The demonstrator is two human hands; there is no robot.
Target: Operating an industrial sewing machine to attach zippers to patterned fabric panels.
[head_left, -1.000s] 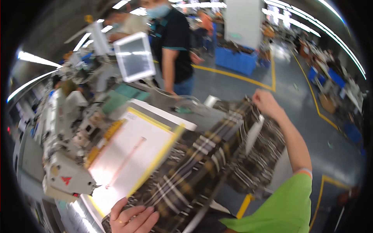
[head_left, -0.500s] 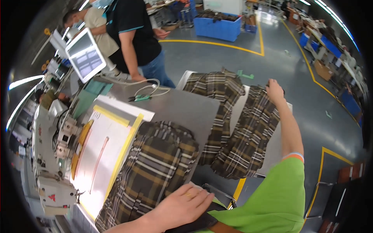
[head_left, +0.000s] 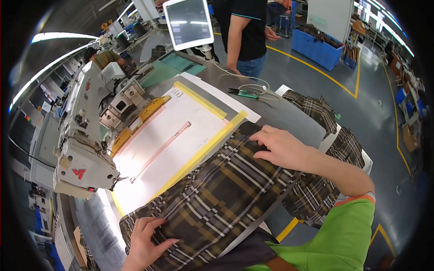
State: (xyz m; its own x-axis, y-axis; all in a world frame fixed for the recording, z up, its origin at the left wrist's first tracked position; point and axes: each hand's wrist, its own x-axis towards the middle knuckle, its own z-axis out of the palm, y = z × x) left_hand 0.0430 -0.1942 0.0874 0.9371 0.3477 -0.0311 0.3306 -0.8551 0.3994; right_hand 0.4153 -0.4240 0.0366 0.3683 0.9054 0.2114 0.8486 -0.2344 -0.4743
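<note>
Free room above the white sheet (head_left: 181,149); machine head (head_left: 92,165) (left) obstructs.

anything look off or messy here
Nothing looks spilled or damaged; the plaid fabric lies mostly flat under the left hand and right hand. Slightly untidy: green-handled snips lie loose beside a looped white cable.

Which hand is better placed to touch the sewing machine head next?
Probably the left hand: touching the plaid fabric, it lies closer to the sewing machine head; the right hand is near the fabric's far edge.
</note>
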